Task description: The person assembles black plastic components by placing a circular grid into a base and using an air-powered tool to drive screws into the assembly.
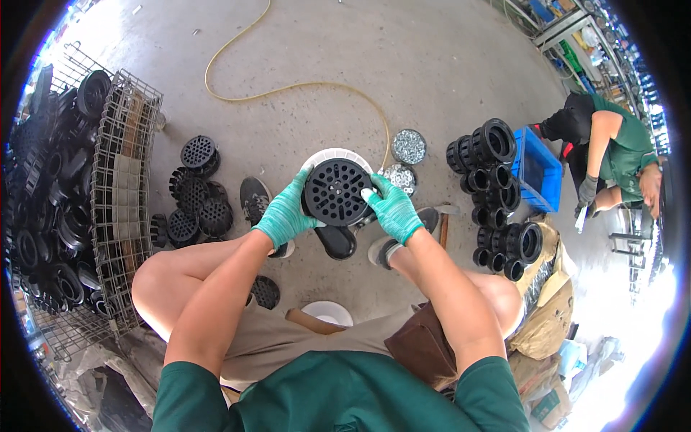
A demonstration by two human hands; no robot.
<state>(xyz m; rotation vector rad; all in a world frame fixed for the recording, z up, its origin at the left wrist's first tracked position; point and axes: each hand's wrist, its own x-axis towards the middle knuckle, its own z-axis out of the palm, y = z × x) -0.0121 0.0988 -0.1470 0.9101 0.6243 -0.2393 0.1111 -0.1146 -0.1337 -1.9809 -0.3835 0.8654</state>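
Both my hands wear teal gloves and hold one round black perforated disc part (335,191) between them, above the concrete floor. My left hand (286,214) grips its left edge. My right hand (393,208) grips its right edge, and something small and white shows at the fingertips. Below the disc a black curved piece (337,241) sticks out. A white round tub (335,155) lies just behind the disc.
Several black perforated discs (198,201) lie on the floor at left beside a wire cage (119,194) full of black parts. Black pipe fittings (497,194) are stacked at right near a blue crate (538,171). Two dishes of screws (408,146), a hammer (443,219), a yellow hose (288,88), and a crouching person (612,155) are nearby.
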